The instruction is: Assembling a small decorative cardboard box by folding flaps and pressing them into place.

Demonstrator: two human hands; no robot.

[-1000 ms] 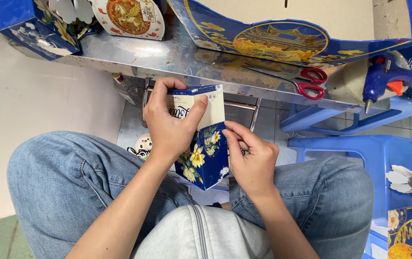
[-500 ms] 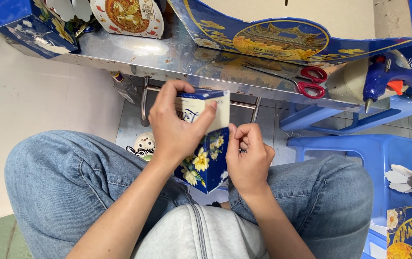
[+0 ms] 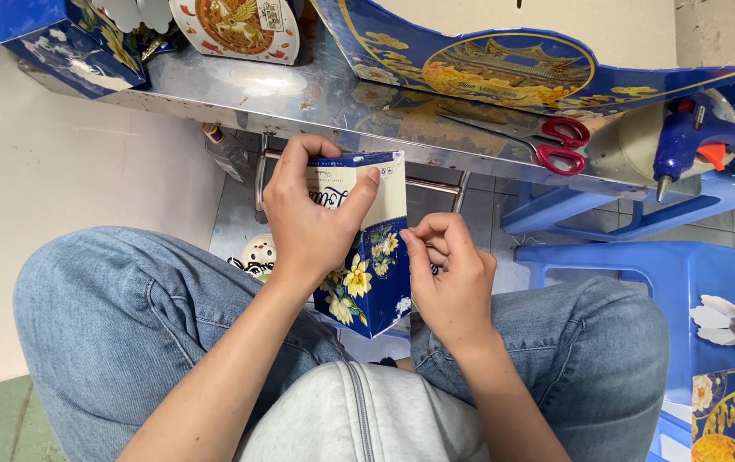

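Gripping a small blue cardboard box point(image 3: 366, 257) between the knees, the left hand point(image 3: 312, 222) is wrapped over its upper part, thumb pressed flat on the cream panel, fingers curled behind and clamped on it. The right hand point(image 3: 451, 278) sits against the box's right edge, fingertips pinched together at the seam; whether they hold a flap or only press it cannot be told. The box is held upright, slightly tilted, in mid-air over the lap, just below the near edge of the metal table point(image 3: 299, 94), resting on nothing. Risk, as judged: the thin card may crease or the seam may spring open if the thumb pressure eases, and a skewed pinch would leave the edge misaligned; with no support beneath, a slack grip would drop it to the floor. Appearance: dark blue printed card with yellow and white flowers on the lower face, a cream upper panel with script, top edge open or folded, not clear which. On the table, red-handled scissors point(image 3: 560, 145) lie near the right part of the near edge; a blue hot-glue gun point(image 3: 701, 137) stands beyond them at the right end. A large flat blue and gold printed carton point(image 3: 504, 60) spans the far side, and a blue plastic stool point(image 3: 641, 265) is at the right
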